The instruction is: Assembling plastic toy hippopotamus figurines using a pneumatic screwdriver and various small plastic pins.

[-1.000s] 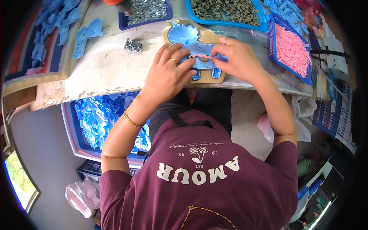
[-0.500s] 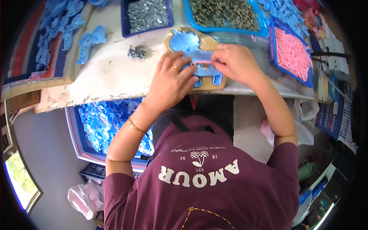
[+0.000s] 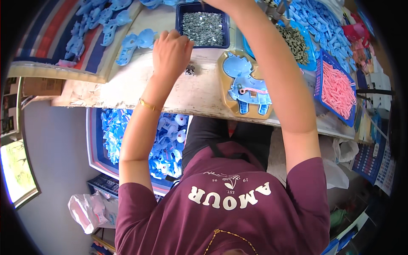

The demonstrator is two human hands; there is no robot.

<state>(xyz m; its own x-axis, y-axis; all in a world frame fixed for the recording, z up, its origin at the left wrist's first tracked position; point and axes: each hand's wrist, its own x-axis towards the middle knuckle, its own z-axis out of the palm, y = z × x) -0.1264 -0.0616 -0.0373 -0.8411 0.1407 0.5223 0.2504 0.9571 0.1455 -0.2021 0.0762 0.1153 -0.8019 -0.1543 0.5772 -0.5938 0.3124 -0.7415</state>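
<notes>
On the table in front of me, a tan holder (image 3: 222, 87) cradles a light-blue plastic animal-shaped shell (image 3: 238, 68). A thin pink plastic strip (image 3: 256, 90) lies across the shell's body. My left hand (image 3: 170, 57) is left of the holder, beside a dark-blue tray (image 3: 203, 44) of small shiny metal parts. Its fingers are curled down, and whatever is in them is hidden. A small heap of metal pieces (image 3: 190, 70) lies beside that wrist. My right hand (image 3: 223, 3) reaches beyond the tray at the upper edge, mostly cut off, its fingers unclear.
At the right stand a light-blue tray (image 3: 313, 57) of grey-brown parts and a blue basket (image 3: 321, 85) of pink strips. Blue pieces (image 3: 327, 32) are heaped behind. More blue shells (image 3: 137, 41) lie at the left. A bin (image 3: 94, 144) of blue parts sits below the table edge.
Both hands have left the blue shell. The left hand has moved up toward the metal-parts tray, and the right has reached to the far edge. The view has shifted.
</notes>
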